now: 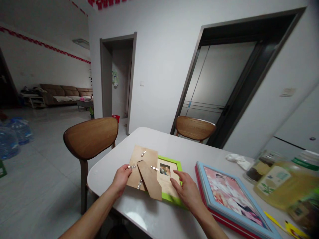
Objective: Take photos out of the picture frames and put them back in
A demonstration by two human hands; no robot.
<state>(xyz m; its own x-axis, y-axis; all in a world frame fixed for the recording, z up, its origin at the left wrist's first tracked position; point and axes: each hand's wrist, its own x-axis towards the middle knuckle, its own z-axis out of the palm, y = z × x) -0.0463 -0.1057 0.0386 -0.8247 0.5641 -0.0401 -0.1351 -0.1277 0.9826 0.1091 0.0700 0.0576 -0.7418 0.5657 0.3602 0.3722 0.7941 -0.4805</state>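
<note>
My left hand (122,179) pinches the left edge of a tan backing board (136,154), which has metal clips and a fold-out stand (149,179) on its face. The board is tilted and overlaps the left part of a green frame (178,163). Inside the frame lie a pale mat (169,186) and a small photo (165,169) of two people. My right hand (185,187) is over the frame's right side, thumb and fingers apart, with nothing held. Whether its fingertips touch the mat is hard to tell.
Right of my right hand, a blue frame (234,196) with a picture rests on a red one (216,215). Beyond are crumpled tissue (238,161), a glass jar (261,166), a large oil bottle (281,182) and a yellow item (295,229). Wooden chairs (92,137) stand at the white table (149,136).
</note>
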